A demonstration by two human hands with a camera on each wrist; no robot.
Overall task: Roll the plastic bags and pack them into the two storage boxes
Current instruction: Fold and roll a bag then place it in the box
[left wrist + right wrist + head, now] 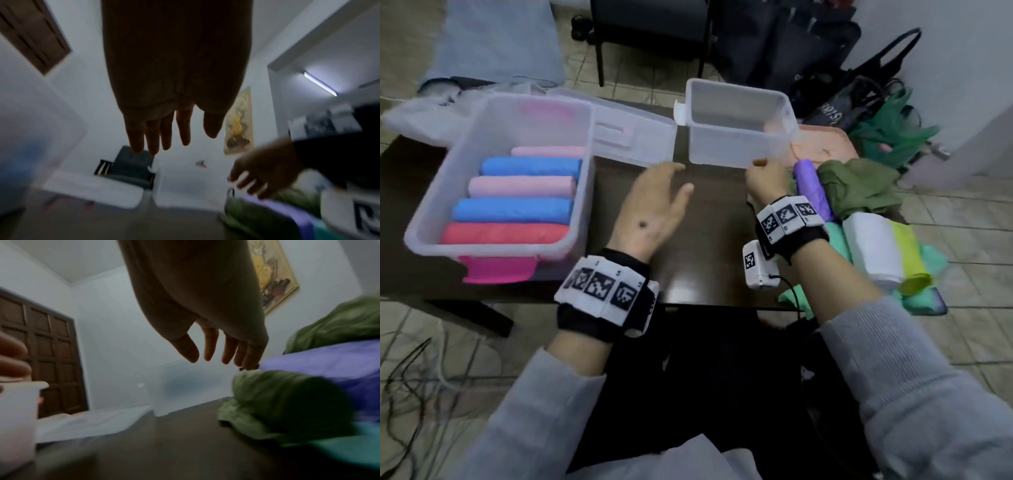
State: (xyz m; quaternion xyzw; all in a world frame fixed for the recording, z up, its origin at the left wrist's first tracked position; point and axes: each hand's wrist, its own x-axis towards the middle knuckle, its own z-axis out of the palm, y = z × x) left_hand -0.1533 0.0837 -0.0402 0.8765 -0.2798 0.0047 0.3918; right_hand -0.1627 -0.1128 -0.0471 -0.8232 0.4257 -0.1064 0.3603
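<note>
Left storage box point(431, 219) holds five rolls side by side – red, blue, pink, blue, pink – and we read it as full. Second box point(736, 125) sits empty across the table point(709, 240), within reach of the unpacked bags: purple roll point(812, 190), green bag point(859, 192), more beyond. Right hand point(765, 180) hovers at that box's near rim, fingers loose, holding nothing. Left hand point(654, 209) spread flat, empty – we'd load next.

Translucent, frosted, smooth plastic: both storage boxes, left point(493, 113) and upper centre point(736, 120). Soft, matt, finely crinkled plastic film: rolled bags point(517, 185). Dark, glossy tabletop point(709, 240). Grey knit cloth sleeves point(914, 383).
</note>
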